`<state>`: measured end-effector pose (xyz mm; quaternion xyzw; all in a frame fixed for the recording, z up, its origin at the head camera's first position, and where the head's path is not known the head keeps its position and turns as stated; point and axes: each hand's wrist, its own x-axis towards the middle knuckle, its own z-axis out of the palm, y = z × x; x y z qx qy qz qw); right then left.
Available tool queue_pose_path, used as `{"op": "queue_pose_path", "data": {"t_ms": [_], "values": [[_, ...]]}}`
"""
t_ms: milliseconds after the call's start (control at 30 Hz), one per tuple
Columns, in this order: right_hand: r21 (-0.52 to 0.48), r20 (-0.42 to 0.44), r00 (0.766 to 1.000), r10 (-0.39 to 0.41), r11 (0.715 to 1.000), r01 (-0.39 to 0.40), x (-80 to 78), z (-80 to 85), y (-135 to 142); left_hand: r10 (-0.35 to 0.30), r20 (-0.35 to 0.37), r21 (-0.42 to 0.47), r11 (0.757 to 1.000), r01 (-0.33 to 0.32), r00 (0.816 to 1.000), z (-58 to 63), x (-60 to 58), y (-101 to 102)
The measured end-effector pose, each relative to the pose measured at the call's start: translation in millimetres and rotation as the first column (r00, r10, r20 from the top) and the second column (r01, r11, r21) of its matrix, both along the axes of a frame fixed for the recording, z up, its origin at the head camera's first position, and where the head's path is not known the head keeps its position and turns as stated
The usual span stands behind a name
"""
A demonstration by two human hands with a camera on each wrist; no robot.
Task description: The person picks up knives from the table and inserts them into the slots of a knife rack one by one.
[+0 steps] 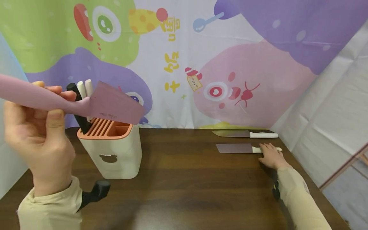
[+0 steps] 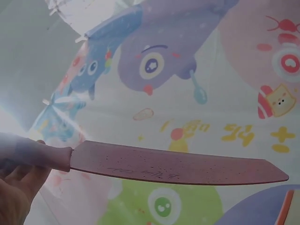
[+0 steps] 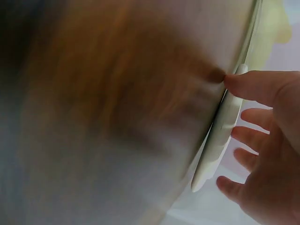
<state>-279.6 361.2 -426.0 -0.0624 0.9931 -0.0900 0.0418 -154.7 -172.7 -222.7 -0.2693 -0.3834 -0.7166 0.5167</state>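
Note:
My left hand (image 1: 43,134) holds a pink knife (image 1: 116,105) up in the air by its handle, between thumb and fingers. The pink blade points right, in front of the knife block (image 1: 122,159); the left wrist view shows this blade (image 2: 178,164) side-on. On the table's right side, my right hand (image 1: 271,156) reaches over the pale handle of a broad-bladed knife (image 1: 234,148) lying flat. In the right wrist view, its thumb and loosely bent fingers are spread about a white handle (image 3: 220,131). Behind it lies a white-handled pointed knife (image 1: 231,134).
The cream knife block has an orange slotted top (image 1: 126,131); a black handle (image 1: 76,95) and two white handles (image 1: 88,86) rise at it. A cartoon-print cloth (image 1: 178,108) hangs behind the brown table (image 1: 184,191). White cloth (image 1: 330,111) stands at the right.

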Motion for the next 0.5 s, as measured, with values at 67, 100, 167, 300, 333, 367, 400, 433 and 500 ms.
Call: {"op": "queue_pose_path", "data": {"t_ms": [67, 100, 167, 300, 333, 367, 400, 433, 500], "values": [[0.009, 0.005, 1.000, 0.009, 1.000, -0.009, -0.4, 1.4, -0.2, 0.004, 0.001, -0.002, 1.000, -0.004, 1.000, -0.8, -0.5, -4.3], [0.016, 0.005, 1.000, 0.015, 1.000, -0.015, -0.6, 2.0, 0.1, -0.009, 0.000, 0.002, 1.000, 0.009, 1.000, -1.1, -0.4, -6.5], [0.025, -0.001, 1.000, 0.027, 0.999, -0.027, -0.9, 2.9, 1.0, -0.026, 0.009, 0.011, 1.000, 0.026, 1.000, -2.3, 0.5, -10.1], [0.023, -0.013, 0.999, 0.045, 0.999, -0.045, -1.2, 2.1, 2.5, -0.058, 0.008, 0.041, 0.998, 0.057, 0.998, -3.9, 1.6, -16.4], [0.020, -0.013, 0.999, 0.047, 0.999, -0.046, -1.2, 1.7, 2.7, -0.053, 0.012, 0.044, 0.998, 0.052, 0.999, -4.1, 1.6, -17.7], [0.018, -0.009, 0.999, 0.045, 0.999, -0.045, -1.0, 1.5, 3.0, -0.050, 0.015, 0.052, 0.997, 0.049, 0.999, -4.1, 1.5, -18.9], [0.017, -0.006, 0.999, 0.042, 0.999, -0.041, -0.8, 1.2, 3.2, -0.045, 0.018, 0.058, 0.997, 0.044, 0.999, -4.3, 1.2, -19.9], [0.016, 0.000, 0.999, 0.038, 0.999, -0.038, -0.4, 1.2, 3.9, -0.043, 0.019, 0.074, 0.996, 0.042, 0.999, -4.3, 0.9, -20.8], [0.010, 0.009, 1.000, 0.027, 1.000, -0.027, 1.0, 1.8, 4.8, -0.014, 0.035, 0.085, 0.996, 0.011, 0.999, -4.6, 0.9, -22.5]]}}
